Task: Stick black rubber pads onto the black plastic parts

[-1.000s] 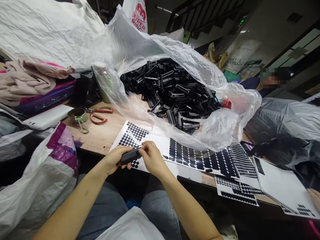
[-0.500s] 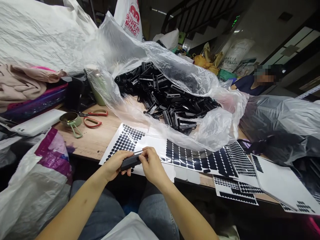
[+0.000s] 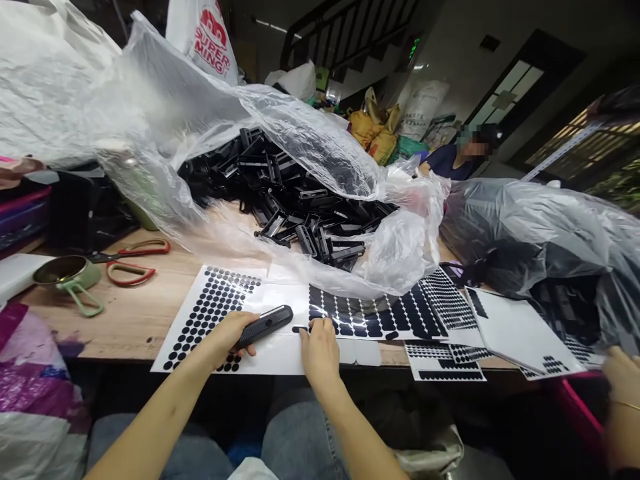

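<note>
My left hand is wrapped round a slim black plastic part, held just above the white sticker sheet at the table's front edge. My right hand rests on that sheet with its fingertips pinched at a small black oval sticker. Rows of black round stickers fill the sheet's left side and rows of larger ovals its right side.
A clear plastic bag spills a heap of black plastic parts across the wooden table. Red scissors and a green cup lie left. More sticker sheets and a grey bag lie right. Another person's hand shows at far right; a person sits beyond.
My right hand let go of the black part and dropped to the sheet, pinching at an oval sticker. My left hand keeps the part. My head turned right.
</note>
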The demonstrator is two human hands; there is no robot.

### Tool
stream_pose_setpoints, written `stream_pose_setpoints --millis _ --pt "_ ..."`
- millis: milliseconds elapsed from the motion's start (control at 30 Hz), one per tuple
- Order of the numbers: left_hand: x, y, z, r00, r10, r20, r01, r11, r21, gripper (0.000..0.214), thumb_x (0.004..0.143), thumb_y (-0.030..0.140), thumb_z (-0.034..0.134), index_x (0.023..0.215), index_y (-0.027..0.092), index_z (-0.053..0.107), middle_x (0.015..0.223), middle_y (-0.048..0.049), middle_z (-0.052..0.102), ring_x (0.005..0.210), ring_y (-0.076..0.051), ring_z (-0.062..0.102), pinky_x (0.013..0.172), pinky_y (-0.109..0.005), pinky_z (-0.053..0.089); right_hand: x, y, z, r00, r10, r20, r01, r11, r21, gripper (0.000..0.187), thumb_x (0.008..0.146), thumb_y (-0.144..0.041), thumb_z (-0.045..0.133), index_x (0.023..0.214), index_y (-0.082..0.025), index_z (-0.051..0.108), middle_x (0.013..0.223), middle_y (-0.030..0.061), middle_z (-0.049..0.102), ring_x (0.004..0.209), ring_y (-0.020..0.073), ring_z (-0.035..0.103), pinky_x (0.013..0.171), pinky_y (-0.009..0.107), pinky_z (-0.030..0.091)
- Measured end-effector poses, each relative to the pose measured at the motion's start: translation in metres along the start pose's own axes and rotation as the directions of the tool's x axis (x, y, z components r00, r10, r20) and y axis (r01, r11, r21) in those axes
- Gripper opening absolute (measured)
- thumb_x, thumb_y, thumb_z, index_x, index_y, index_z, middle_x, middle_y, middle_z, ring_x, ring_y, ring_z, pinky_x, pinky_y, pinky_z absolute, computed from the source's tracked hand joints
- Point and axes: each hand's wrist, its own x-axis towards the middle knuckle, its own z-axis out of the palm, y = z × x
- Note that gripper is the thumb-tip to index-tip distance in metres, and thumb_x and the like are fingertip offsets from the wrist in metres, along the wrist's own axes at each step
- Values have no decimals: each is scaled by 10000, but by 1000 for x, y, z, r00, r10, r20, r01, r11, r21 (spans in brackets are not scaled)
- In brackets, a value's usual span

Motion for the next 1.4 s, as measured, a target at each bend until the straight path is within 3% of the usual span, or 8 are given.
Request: stream_pose_setpoints --millis 200,333,400,500,600,700,1133,1400 --pt "3 0 2 999 -31 -6 31 999 -8 267 703 398 585 716 132 579 421 -3 560 328 -136 523 293 -183 279 -11 -4 7 999 5 -38 -4 1000 20 78 810 -166 448 805 -194 520 902 122 547 861 271 527 728 398 420" --pt "1 1 -1 998 -47 35 47 999 4 299 714 431 575 737 133 584 383 1 547 295 -118 477 295 -180 285 -8 1 -6 996 -88 -18 89 953 290 136 846 -236 399 781 -197 512 849 77 552 801 209 526 727 356 418" --pt "-4 2 -2 994 -53 92 53 999 4 302 719 431 576 728 129 582 389 -5 555 307 -117 486 295 -176 291 -2 4 -16 997 -75 23 54 873 485 150 835 -302 436 795 -190 528 842 60 559 796 184 525 748 339 421" --pt "-16 6 0 982 -33 187 35 999 -8 292 728 411 575 674 124 569 390 -9 551 316 -117 501 289 -169 284 6 4 -31 974 -1 228 -167 681 713 202 748 -369 561 790 -171 563 908 62 585 804 164 537 770 333 437" --pt "-26 8 3 972 -6 236 11 1000 -22 291 736 409 571 688 122 576 387 2 541 321 -120 515 293 -166 287 7 -3 -38 914 7 406 -353 509 785 249 653 -385 656 713 -159 570 935 56 591 806 151 542 768 330 454" --pt "-30 9 6 968 12 251 -8 1000 -16 305 742 427 565 703 124 581 375 13 525 332 -129 531 305 -168 302 1 -10 -37 907 11 420 -381 445 810 267 613 -387 693 679 -158 571 808 19 568 767 133 526 750 317 464" --pt "-35 4 12 965 44 257 -45 999 1 319 742 440 566 725 122 581 446 22 540 349 -129 558 293 -158 288 -11 -3 -29 951 6 310 -268 517 813 224 680 -375 633 715 -167 557 764 0 519 732 122 499 707 293 485" --pt "-37 4 13 963 59 263 -66 998 16 320 748 441 561 722 123 579 423 19 528 347 -127 548 302 -162 308 -18 -4 -34 980 -51 190 -92 735 672 185 788 -369 522 758 -187 541 799 21 553 739 151 534 690 303 474"
